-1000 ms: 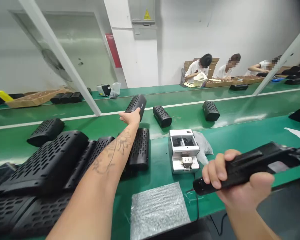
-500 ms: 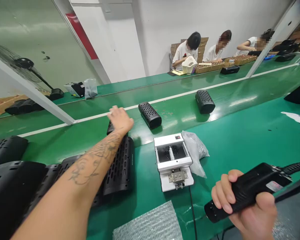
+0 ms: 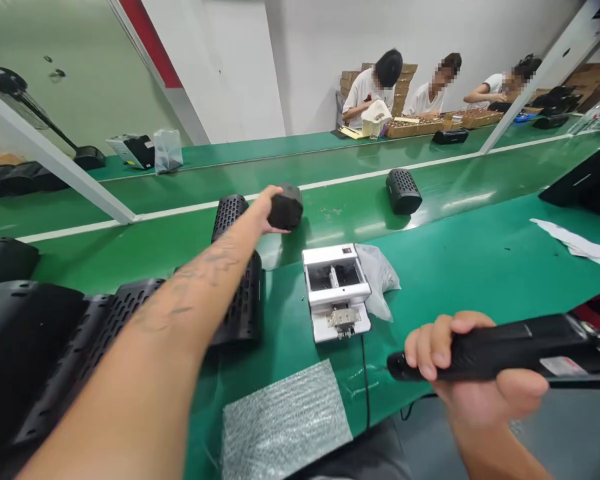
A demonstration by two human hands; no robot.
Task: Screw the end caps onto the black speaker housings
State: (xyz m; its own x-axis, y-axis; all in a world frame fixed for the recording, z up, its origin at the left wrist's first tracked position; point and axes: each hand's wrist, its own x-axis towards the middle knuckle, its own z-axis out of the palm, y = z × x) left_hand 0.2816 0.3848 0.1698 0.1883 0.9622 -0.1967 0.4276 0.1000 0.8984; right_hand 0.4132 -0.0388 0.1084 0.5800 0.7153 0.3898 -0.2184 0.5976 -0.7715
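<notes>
Head view: my left hand (image 3: pixel 266 209) clasps a stiff black speaker (image 3: pixel 286 207) round its barrel; my right hand (image 3: pixel 473 373) grips a black handheld tool (image 3: pixel 510 353).

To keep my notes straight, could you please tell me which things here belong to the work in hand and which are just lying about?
In hand:
- left hand holding a black perforated cylindrical speaker
- right hand gripping a black handheld tool

Lying about:
- white boxy benchtop machine
- grey bubble-wrap sheet
- clear plastic bag
</notes>
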